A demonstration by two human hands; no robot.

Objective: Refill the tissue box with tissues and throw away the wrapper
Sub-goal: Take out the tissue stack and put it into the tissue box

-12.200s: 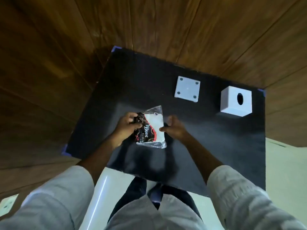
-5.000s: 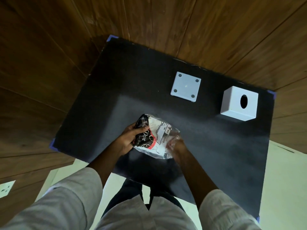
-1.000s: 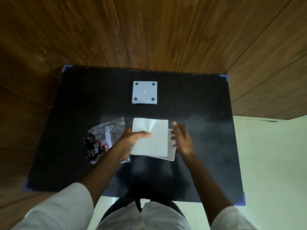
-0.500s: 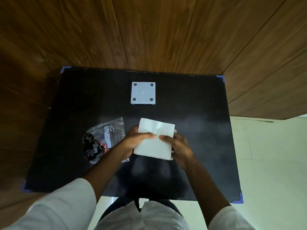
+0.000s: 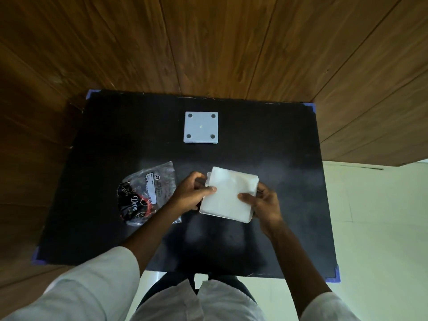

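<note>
The black surface (image 5: 266, 135) fills most of what I can see from here, set against wood panelling. Over its middle the person holds the stack of tissues (image 5: 229, 194), a white, squarish pad, tilted and lifted just clear. Both hands grasp it: the left hand (image 5: 192, 195) pinches its left edge and the right hand (image 5: 264, 202) clamps the lower right corner, thumbs on top. I'd judge it light, soft and prone to sagging or fanning apart, so holding 2 opposite edges suits it. The emptied wrapper (image 5: 146, 193), crinkly and slick, lies just left of the left hand. A pale square base plate (image 5: 201, 127) with 4 holes sits farther back. The tissue box itself is out of sight.
</note>
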